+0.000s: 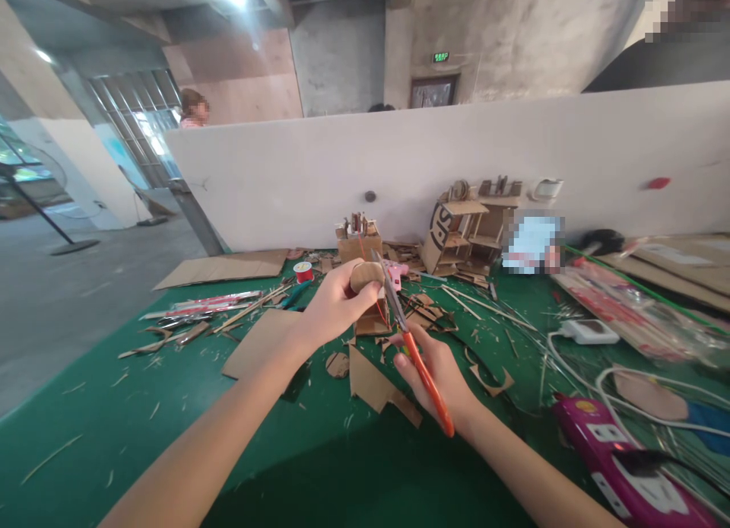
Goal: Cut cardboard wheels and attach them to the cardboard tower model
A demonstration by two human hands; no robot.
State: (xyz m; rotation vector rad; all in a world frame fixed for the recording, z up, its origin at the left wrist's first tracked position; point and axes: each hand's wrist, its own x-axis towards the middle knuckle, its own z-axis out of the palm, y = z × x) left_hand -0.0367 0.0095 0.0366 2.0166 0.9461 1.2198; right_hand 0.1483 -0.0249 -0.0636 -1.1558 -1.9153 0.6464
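Observation:
My left hand (pixel 339 303) pinches a small round piece of cardboard (pixel 368 275) between thumb and fingers. In my right hand (pixel 436 368) is a pair of scissors (pixel 419 376) with orange handles, its blades pointing up and away beside the cardboard disc. I cannot tell whether the blades touch the disc's edge. Behind my hands stands a small cardboard structure (pixel 359 246) with little parts on top and a red thread. Below them on the green table lie another cardboard disc (pixel 338 364) and an angular cardboard offcut (pixel 370 380).
A larger cardboard structure (pixel 456 235) stands against the white partition (pixel 285 178). A red thread spool (pixel 303 271) sits at the left. Cardboard scraps and thin sticks litter the table. At the right are a purple power strip (pixel 616 459), white cables and a white adapter (pixel 587 331).

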